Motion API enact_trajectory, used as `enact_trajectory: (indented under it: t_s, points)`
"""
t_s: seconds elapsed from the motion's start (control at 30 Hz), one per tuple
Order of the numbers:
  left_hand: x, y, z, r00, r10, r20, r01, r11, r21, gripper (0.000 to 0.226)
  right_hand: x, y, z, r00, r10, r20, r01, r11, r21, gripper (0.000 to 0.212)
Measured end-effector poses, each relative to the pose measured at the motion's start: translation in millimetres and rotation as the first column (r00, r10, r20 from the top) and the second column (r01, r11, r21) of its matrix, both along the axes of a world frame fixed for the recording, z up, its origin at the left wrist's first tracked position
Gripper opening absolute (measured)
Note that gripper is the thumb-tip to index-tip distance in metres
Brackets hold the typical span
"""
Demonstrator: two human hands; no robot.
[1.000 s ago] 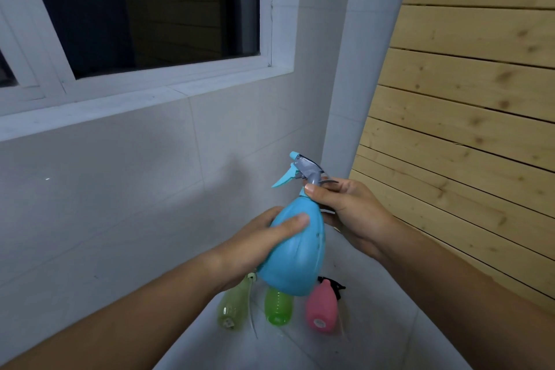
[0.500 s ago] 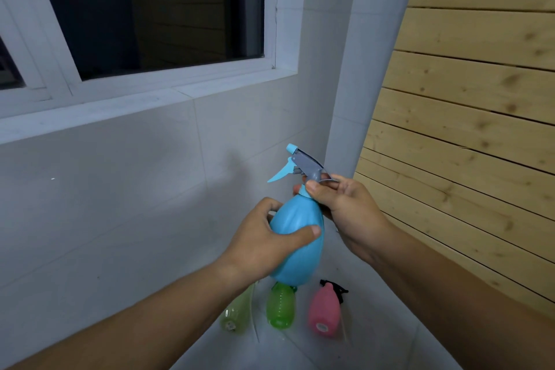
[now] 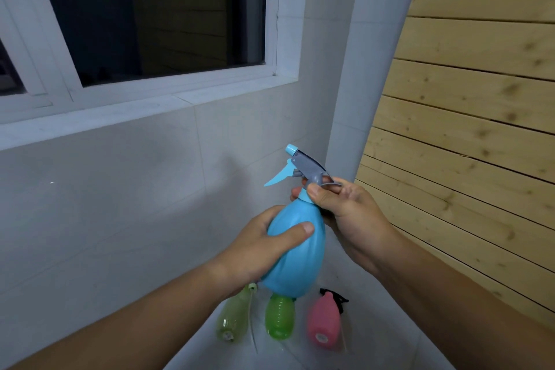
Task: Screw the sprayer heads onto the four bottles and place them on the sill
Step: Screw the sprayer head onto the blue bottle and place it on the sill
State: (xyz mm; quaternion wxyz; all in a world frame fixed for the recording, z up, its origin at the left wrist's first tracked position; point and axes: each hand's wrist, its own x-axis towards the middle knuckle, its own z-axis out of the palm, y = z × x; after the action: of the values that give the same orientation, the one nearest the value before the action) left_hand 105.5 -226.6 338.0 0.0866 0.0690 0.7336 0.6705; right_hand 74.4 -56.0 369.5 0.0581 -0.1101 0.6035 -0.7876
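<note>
We count four bottles: one blue bottle (image 3: 295,252) mid-frame, then a yellow bottle (image 3: 232,320), a green bottle (image 3: 279,320) and a pink bottle (image 3: 322,324) along the bottom. We make out two sprayer heads: one grey sprayer head (image 3: 309,167), one black sprayer head (image 3: 333,294).

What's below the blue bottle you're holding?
Three bottles lie on the floor: a pale yellow bottle, a green bottle, its top covered by the blue bottle, and a pink bottle.
</note>
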Motion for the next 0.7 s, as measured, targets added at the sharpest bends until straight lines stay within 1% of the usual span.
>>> enact_trajectory:
  t_s: [0.1, 0.2, 0.27, 0.33, 0.4, 0.5, 0.6, 0.67, 0.7]
  points:
    - [0, -1, 1, 1.000, 0.010, -0.003, -0.010, 1.000, 0.004, 0.060, -2, 0, 0, 1.000, 0.013, 0.008, -0.013, 1.000, 0.007, 0.027]
    - [-8, -9, 5, 0.998, 0.063, 0.013, -0.064, 0.997, 0.045, 0.071, -2, 0, 1, 0.998, 0.057, 0.006, -0.057, 0.998, 0.018, 0.045]
    - [-15, -16, 10, 0.992, 0.128, 0.000, -0.127, 0.987, 0.098, 0.075, 0, 0, 0, 0.995, 0.096, -0.014, -0.094, 0.989, 0.113, 0.055]
    - [-25, -22, 17, 0.984, 0.175, -0.031, -0.169, 0.975, 0.143, 0.075, -1, -4, -2, 0.986, 0.156, -0.062, -0.138, 0.965, 0.224, 0.057]
    - [-37, -26, 25, 0.980, 0.190, -0.061, -0.178, 0.970, 0.165, 0.073, -9, -12, 3, 0.977, 0.185, -0.105, -0.150, 0.949, 0.279, 0.058]
    - [-60, -37, 39, 0.971, 0.217, -0.097, -0.193, 0.958, 0.213, 0.067, -36, -30, 23, 0.976, 0.125, -0.177, -0.068, 0.952, 0.297, 0.060]
    - [-79, -40, 51, 0.962, 0.261, -0.079, -0.234, 0.940, 0.247, 0.053, -59, -40, 34, 0.980, 0.051, -0.192, 0.018, 0.940, 0.340, 0.057]
    - [-102, -49, 72, 0.941, 0.302, -0.153, -0.270, 0.943, 0.196, 0.047, -85, -52, 50, 0.973, 0.014, -0.231, 0.074, 0.928, 0.365, 0.051]
    - [-116, -54, 85, 0.928, 0.316, -0.198, -0.285, 0.943, 0.170, 0.044, -101, -60, 62, 0.965, 0.008, -0.261, 0.087, 0.933, 0.350, 0.048]
